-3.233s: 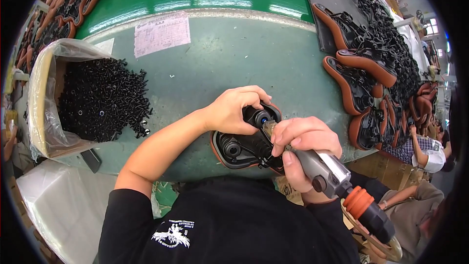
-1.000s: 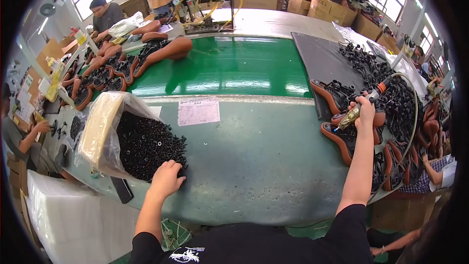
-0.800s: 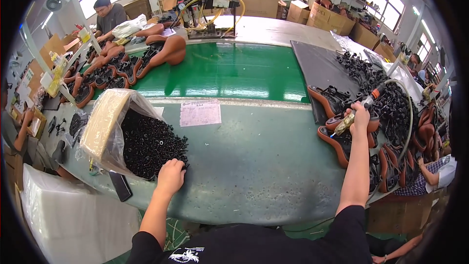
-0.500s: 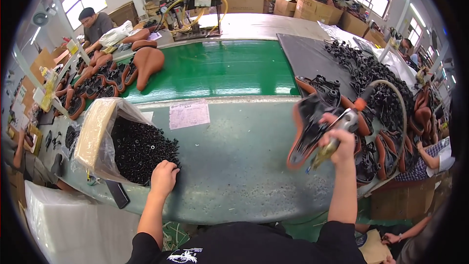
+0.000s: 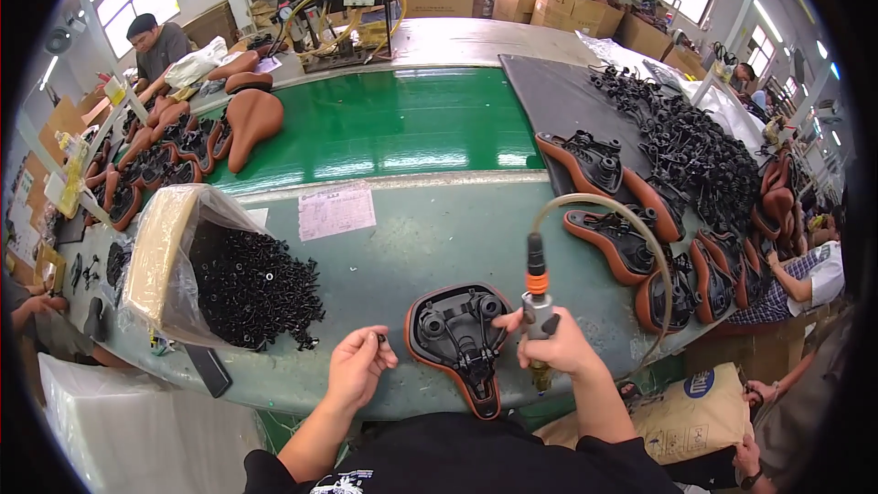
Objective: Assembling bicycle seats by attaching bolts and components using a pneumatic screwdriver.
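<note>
A bicycle saddle (image 5: 465,340) with a brown rim lies upside down on the table before me, its black underside up and its nose toward me. My left hand (image 5: 357,368), just left of it, pinches a small black screw (image 5: 380,338). My right hand (image 5: 567,346) is wrapped round an air screwdriver (image 5: 538,304) with an orange hose fitting, bit end down, right of the saddle. An extended finger of that hand reaches the saddle's right edge. Many loose black screws (image 5: 251,288) spill from a plastic-lined box (image 5: 163,261) at left.
More upturned saddles (image 5: 611,242) stand at right, beside a heap of black metal parts (image 5: 704,146). The air hose (image 5: 654,247) arches over there. A green belt (image 5: 393,119) crosses behind. At left are a phone (image 5: 208,370) and finished-side-up saddles (image 5: 253,123). Other people work around.
My left hand has left the screw pile with a screw. My right hand has brought the saddle leftward and it now lies in front of me, the screwdriver turned upright.
</note>
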Demonstrator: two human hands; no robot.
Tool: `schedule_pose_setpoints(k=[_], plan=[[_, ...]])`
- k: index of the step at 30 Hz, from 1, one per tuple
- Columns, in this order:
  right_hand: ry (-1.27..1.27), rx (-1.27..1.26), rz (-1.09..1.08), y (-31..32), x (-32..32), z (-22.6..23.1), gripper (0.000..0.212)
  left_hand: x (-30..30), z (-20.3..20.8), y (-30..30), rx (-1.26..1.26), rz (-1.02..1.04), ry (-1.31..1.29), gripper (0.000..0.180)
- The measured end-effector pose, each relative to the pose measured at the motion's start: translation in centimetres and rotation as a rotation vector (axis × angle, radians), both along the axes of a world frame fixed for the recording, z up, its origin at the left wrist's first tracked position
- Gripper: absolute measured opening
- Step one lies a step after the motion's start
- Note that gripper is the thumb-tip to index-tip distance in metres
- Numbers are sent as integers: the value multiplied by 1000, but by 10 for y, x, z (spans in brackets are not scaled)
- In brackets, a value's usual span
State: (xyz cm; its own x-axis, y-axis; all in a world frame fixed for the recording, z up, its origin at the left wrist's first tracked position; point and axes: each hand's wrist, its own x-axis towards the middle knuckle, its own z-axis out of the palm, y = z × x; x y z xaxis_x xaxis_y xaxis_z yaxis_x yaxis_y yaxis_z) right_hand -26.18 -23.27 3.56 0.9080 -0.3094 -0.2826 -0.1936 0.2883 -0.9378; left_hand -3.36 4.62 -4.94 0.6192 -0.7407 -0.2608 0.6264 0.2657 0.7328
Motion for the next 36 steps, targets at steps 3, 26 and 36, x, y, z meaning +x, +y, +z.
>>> schedule_pose_setpoints(k=[3,26,36], plan=[[-355,-133,-160,13,-8,42,32,-22,11,-2,-148,-128,40,21],[-1107,-221,-38,80,30,68,33,-55,33,-34,-226,-391,-276,23],[-1028,-372,-198,63,25,83,46,26,21,-53,175,-198,-1528,95]])
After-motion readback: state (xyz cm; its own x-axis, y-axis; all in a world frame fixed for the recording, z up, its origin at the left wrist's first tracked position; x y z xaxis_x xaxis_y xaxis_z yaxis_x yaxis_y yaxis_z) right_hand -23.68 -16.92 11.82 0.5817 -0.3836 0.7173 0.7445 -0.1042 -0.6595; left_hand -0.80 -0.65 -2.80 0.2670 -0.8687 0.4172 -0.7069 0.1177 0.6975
